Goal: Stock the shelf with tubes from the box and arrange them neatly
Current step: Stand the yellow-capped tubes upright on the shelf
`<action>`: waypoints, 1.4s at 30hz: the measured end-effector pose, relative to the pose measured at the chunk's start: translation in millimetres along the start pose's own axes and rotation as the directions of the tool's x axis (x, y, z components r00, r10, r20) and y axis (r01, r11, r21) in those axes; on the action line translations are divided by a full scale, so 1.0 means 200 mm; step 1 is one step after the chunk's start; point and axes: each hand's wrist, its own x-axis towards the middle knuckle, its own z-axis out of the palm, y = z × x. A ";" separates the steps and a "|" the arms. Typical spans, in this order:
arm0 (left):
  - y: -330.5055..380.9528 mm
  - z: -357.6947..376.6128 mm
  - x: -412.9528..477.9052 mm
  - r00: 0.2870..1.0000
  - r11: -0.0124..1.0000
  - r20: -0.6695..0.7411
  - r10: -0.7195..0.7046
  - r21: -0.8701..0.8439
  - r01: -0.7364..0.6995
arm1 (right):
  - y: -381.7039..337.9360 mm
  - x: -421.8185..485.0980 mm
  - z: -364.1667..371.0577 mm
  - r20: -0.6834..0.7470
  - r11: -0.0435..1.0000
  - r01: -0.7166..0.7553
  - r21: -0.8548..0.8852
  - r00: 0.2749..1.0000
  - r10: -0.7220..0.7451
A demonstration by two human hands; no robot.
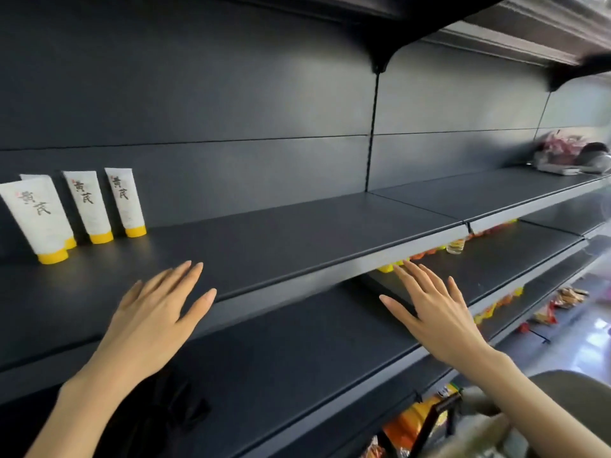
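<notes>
Shelf: dark grey and long, with a back panel of the same colour.
Tubes: four, white with dark lettering and yellow caps. They stand cap-down at the left end of the shelf. Three form a row toward the back edge, and the fourth stands just in front of the leftmost one, partly hiding it.
Left hand: palm down over the shelf's front edge, right of the tubes and apart from them. Grip slack, fingers straight and spread, holding nothing. Contact with the shelf cannot be told.
Right hand: palm down, fingers straight and spread, fingertips at the front edge of the lower shelf. Grip holds nothing.
Lower shelf stock: yellow-capped goods at the back and a small clear jar.
Far right end of the shelf: pink wrapped goods, blurred.
</notes>
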 end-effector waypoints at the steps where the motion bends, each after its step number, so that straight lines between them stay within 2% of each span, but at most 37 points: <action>1: 0.07 0.03 -0.01 1.000 1.000 0.003 0.017 -0.011 -0.017 | 0.07 -0.03 0.01 0.005 1.000 -0.009 0.001 1.000 0.009; 6: 0.40 0.18 -0.06 0.991 0.986 0.004 0.133 -0.097 -0.132 | 0.38 -0.19 0.10 0.052 0.996 -0.086 0.007 0.995 0.085; 11: 0.71 0.35 -0.11 0.958 0.952 0.006 0.287 -0.109 -0.285 | 0.64 -0.34 0.18 0.104 0.986 -0.166 0.023 0.981 0.162; 15: 0.92 0.53 -0.13 0.906 0.901 0.074 0.416 -0.171 -0.399 | 0.81 -0.47 0.26 0.171 0.969 -0.245 0.016 0.956 0.238; 21: 1.08 0.83 -0.04 0.843 0.865 0.217 0.492 -0.230 -0.445 | 1.03 -0.62 0.46 0.244 0.909 -0.417 0.014 0.883 0.402; 26: 1.23 1.13 0.04 0.742 0.829 0.376 0.556 -0.325 -0.456 | 1.16 -0.75 0.72 0.310 0.800 -0.599 0.022 0.765 0.564; 32: 1.36 1.45 0.12 0.626 0.784 0.472 0.621 -0.397 -0.478 | 1.20 -0.90 1.06 0.391 0.656 -0.755 0.014 0.608 0.691; 36: 1.42 1.63 0.12 0.547 0.776 0.550 0.631 -0.427 -0.465 | 1.21 -0.99 1.28 0.430 0.513 -0.856 0.066 0.488 0.759; 39: 1.45 1.75 0.10 0.500 0.773 0.591 0.633 -0.442 -0.455 | 1.23 -1.07 1.43 0.488 0.357 -0.923 0.142 0.378 0.786; 42: 1.50 1.88 0.09 0.467 0.773 0.620 0.630 -0.446 -0.451 | 1.25 -1.16 1.60 0.556 0.236 -0.963 0.128 0.266 0.787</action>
